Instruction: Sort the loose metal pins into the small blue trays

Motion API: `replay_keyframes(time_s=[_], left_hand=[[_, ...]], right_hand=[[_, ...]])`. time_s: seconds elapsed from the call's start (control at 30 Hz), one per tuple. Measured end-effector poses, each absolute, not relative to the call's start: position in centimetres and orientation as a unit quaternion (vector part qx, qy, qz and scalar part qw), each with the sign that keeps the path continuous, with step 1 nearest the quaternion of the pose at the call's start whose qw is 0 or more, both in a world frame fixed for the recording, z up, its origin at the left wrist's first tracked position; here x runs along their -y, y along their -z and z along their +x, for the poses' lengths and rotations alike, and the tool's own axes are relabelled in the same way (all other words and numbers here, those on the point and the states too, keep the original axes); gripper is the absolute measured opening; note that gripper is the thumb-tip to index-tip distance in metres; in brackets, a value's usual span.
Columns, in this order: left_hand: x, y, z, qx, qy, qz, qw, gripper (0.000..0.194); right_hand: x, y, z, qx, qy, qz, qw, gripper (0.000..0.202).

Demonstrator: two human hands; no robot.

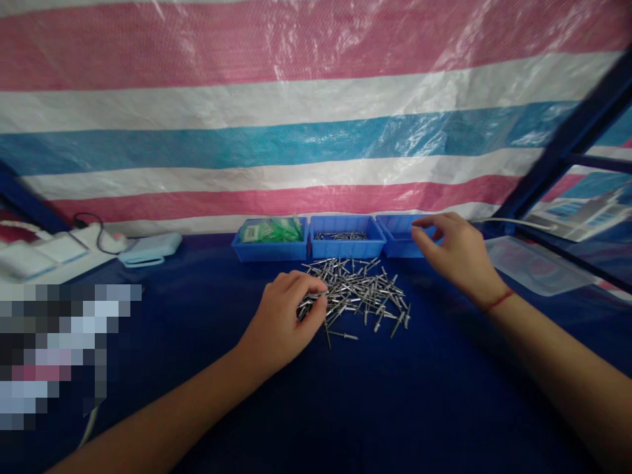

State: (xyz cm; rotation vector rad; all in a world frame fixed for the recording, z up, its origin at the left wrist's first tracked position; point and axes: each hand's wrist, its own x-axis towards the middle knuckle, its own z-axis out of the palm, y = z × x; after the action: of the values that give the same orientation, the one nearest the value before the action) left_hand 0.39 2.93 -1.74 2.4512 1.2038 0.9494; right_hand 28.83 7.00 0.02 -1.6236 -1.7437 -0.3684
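Observation:
A loose pile of silver rivets point(363, 289) lies on the dark blue table point(345, 408). My left hand point(289, 316) is at the pile's left edge, thumb and fingertips close together around some rivets; whether it grips one is hidden. Over the front of the right blue bin point(397, 245) is my right hand point(457, 253), its fingers curled and thumb apart from them, with nothing visible between. More rivets point(340, 236) lie in the middle blue bin point(348, 249). The left blue bin point(270, 251) holds green plastic packaging point(281, 230).
A power strip point(59, 253) and a light blue case point(151, 249) sit at the left. At the right are a clear plastic lid point(538, 266) and a white cable point(523, 222). Striped sheeting point(296, 145) hangs behind the bins.

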Motion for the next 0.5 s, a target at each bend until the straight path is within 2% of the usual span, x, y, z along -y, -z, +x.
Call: replay_keyframes(time_s=[0.17, 0.33, 0.5], left_hand=[[-3.9, 1.1, -0.8, -0.335, -0.205, 0.915, 0.092, 0.02], [-3.7, 0.9, -0.9, -0.32, -0.163, 0.931, 0.065, 0.022], [-3.3, 0.8, -0.8, -0.307, -0.144, 0.94, 0.05, 0.022]], right_hand=[[-4.7, -0.5, 24.9, 0.745, 0.077, -0.558, 0.357, 0.017], [-2.4, -0.7, 21.9, 0.794, -0.009, -0.503, 0.34, 0.018], [-1.2, -0.9, 20.9, 0.821, -0.031, -0.469, 0.325, 0.018]])
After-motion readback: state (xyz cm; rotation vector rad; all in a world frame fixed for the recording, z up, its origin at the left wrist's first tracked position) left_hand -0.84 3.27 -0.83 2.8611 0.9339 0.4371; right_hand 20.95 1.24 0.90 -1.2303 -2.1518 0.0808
